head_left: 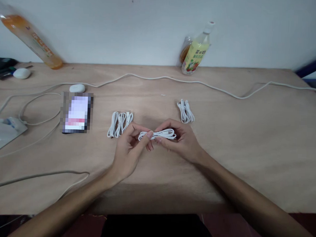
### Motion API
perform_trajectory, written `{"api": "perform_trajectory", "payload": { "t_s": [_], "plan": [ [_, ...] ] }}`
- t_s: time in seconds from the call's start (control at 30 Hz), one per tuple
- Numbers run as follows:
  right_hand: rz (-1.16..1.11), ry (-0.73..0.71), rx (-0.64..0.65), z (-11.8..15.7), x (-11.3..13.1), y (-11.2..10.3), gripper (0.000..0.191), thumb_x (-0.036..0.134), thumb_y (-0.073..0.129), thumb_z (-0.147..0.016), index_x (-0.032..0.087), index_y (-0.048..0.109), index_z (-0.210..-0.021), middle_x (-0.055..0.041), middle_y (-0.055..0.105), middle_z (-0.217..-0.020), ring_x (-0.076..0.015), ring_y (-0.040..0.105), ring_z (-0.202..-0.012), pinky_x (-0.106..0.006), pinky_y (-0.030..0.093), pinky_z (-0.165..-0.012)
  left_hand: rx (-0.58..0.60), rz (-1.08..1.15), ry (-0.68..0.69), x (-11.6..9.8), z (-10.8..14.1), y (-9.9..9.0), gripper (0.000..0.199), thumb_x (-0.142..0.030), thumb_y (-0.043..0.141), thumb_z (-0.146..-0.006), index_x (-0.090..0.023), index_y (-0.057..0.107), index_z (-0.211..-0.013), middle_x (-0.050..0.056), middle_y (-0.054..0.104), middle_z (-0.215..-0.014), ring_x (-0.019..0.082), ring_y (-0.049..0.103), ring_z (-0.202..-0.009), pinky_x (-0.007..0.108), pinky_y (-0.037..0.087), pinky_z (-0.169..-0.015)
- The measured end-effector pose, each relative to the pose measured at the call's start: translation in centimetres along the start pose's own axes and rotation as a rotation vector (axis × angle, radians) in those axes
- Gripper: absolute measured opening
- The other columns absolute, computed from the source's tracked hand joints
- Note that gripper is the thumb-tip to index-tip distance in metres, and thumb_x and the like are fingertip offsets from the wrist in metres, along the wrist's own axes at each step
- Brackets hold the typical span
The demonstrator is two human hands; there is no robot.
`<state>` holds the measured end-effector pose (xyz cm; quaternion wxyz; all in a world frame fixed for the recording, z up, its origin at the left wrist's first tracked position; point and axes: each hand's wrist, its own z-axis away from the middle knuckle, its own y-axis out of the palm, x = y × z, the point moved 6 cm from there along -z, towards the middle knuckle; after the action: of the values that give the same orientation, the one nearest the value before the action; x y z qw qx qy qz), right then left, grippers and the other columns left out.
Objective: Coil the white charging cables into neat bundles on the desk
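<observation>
A coiled white cable (164,134) is pinched between my two hands, above the front middle of the table. My left hand (131,148) grips its left end between thumb and fingers. Around its middle and right part close the fingers of my right hand (181,140). Just behind my left hand lie bundled white cables (117,124), side by side and partly covered by my fingers. Beyond my right hand rests another bundle of white cable (185,111), folded and tied at its middle.
A phone (77,113) with its screen lit lies at left, near a small white case (77,88). A long white cord (205,85) crosses the wooden table (250,142). Against the wall lean an orange drink bottle (33,41) and a yellow drink bottle (198,52).
</observation>
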<state>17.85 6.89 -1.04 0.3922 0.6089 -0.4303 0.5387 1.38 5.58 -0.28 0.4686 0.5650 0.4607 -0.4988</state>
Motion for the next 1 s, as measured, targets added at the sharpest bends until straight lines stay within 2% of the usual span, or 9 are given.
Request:
{"api": "perform_trajectory", "payload": {
  "t_s": [0.17, 0.33, 0.5, 0.7, 1.0],
  "plan": [
    [0.005, -0.012, -0.015, -0.1, 0.0, 0.1, 0.016, 0.034, 0.084, -0.089, 0.022, 0.073, -0.092, 0.0018, 0.069, -0.076, -0.0125, 0.057, -0.063, -0.026, 0.045, -0.057, 0.002, 0.002, -0.009, 0.0, -0.1, 0.1, 0.024, -0.039, 0.08, -0.096, -0.021, 0.067, -0.089, -0.002, 0.072, -0.066, 0.015, 0.069, -0.061, 0.028, 0.059, -0.063],
    [-0.004, -0.025, -0.085, -0.1, -0.1, -0.5, 0.016, 0.032, 0.086, -0.087, 0.022, 0.077, -0.095, 0.0018, 0.068, -0.077, -0.0109, 0.053, -0.059, -0.024, 0.043, -0.054, -0.014, -0.039, 0.045, -0.4, 0.0, -0.2, 0.01, -0.027, 0.08, -0.095, -0.02, 0.075, -0.1, 0.0, 0.077, -0.078, 0.014, 0.072, -0.064, 0.025, 0.062, -0.064],
    [0.02, -0.012, -0.132, -0.1, -0.2, -1.1, 0.019, 0.034, 0.087, -0.086, 0.022, 0.078, -0.099, 0.0009, 0.069, -0.078, -0.0124, 0.056, -0.061, -0.025, 0.045, -0.054, -0.023, -0.065, 0.09, -0.4, 0.1, -0.4, 0.018, -0.02, 0.083, -0.09, -0.021, 0.081, -0.108, 0.002, 0.084, -0.093, 0.015, 0.077, -0.073, 0.024, 0.065, -0.067],
    [0.025, -0.075, -0.091, -0.1, 0.5, -0.7, 0.018, 0.029, 0.086, -0.086, 0.022, 0.076, -0.1, -0.0014, 0.073, -0.088, -0.0139, 0.063, -0.072, -0.025, 0.052, -0.061, -0.057, -0.044, 0.086, -0.5, -0.3, -0.6, 0.014, -0.019, 0.082, -0.091, -0.02, 0.082, -0.105, -0.001, 0.082, -0.077, 0.013, 0.076, -0.065, 0.023, 0.064, -0.067],
    [0.023, -0.07, -0.076, 0.2, 0.2, -0.1, 0.022, 0.024, 0.084, -0.089, 0.023, 0.073, -0.108, -0.0018, 0.073, -0.097, -0.014, 0.067, -0.077, -0.025, 0.054, -0.064, -0.063, 0.002, 0.058, -0.6, -0.6, -0.6, 0.007, -0.017, 0.08, -0.091, -0.018, 0.08, -0.098, -0.002, 0.081, -0.07, 0.012, 0.075, -0.062, 0.022, 0.064, -0.064]
  ]
}}
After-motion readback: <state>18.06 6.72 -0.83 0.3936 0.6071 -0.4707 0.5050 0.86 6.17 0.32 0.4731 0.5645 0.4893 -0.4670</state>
